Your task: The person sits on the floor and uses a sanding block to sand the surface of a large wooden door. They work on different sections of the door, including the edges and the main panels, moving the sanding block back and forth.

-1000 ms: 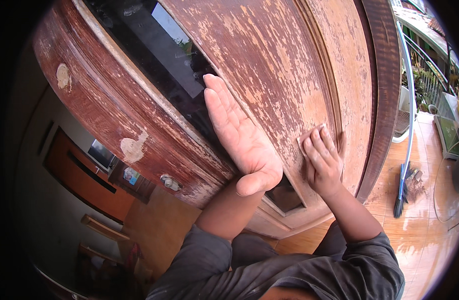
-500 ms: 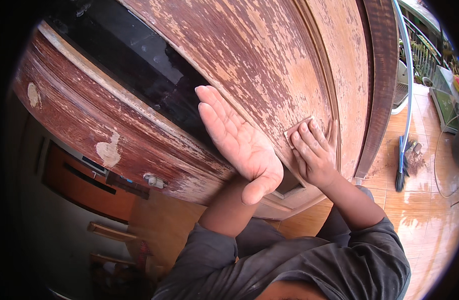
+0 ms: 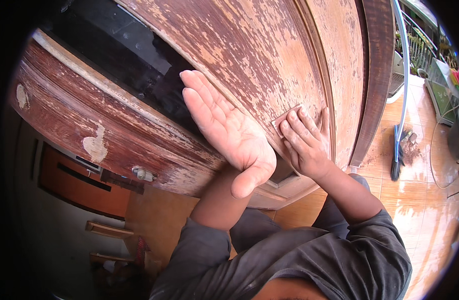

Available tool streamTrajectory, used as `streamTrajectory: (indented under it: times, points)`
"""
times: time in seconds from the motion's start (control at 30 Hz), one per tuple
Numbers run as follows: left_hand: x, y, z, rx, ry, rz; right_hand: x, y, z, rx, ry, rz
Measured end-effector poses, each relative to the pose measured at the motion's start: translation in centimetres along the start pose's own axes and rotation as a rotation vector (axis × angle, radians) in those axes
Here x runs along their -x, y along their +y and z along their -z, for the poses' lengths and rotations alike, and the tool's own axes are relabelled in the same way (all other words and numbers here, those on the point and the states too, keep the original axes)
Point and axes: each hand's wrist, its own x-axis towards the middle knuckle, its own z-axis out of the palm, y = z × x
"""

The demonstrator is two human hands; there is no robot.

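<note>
A wooden door [image 3: 239, 45] with worn reddish-brown finish and pale bare patches fills the upper middle. My right hand [image 3: 307, 142] presses a small folded piece of sandpaper [image 3: 283, 120] flat against the panel, beside a long raised moulding. Its fingers lie over the sandpaper and hide most of it. My left hand [image 3: 234, 125] is open with the palm showing and nothing in it. It is in front of the dark glass strip [image 3: 124, 50] and the strip's wooden edge; whether its back touches the door I cannot tell.
A metal lock fitting [image 3: 144, 174] sits on the door's left edge. To the right, a broom [image 3: 397, 155] with a blue handle stands on the tiled floor [image 3: 414, 210] beside a heap of reddish debris [image 3: 410, 147]. An orange-brown door [image 3: 82, 182] shows at the lower left.
The view has shifted slightly, so the door and both hands appear a little further left and up. My right hand still presses the sandpaper; my left hand stays open.
</note>
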Motion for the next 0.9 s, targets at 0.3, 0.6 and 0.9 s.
streamTrajectory:
  times: [0.3, 0.6, 0.9]
  points:
    - [0.4, 0.5, 0.1, 0.069, 0.063, 0.070, -8.9, 1.8, -3.7, 0.029, 0.047, 0.110]
    - [0.4, 0.1, 0.1, 0.031, 0.022, 0.009, -5.0, 0.2, -2.1, 0.086, 0.000, -0.002]
    - [0.3, 0.0, 0.2, 0.046, 0.000, 0.000, -3.9, -0.9, -1.2, 0.047, 0.003, 0.065]
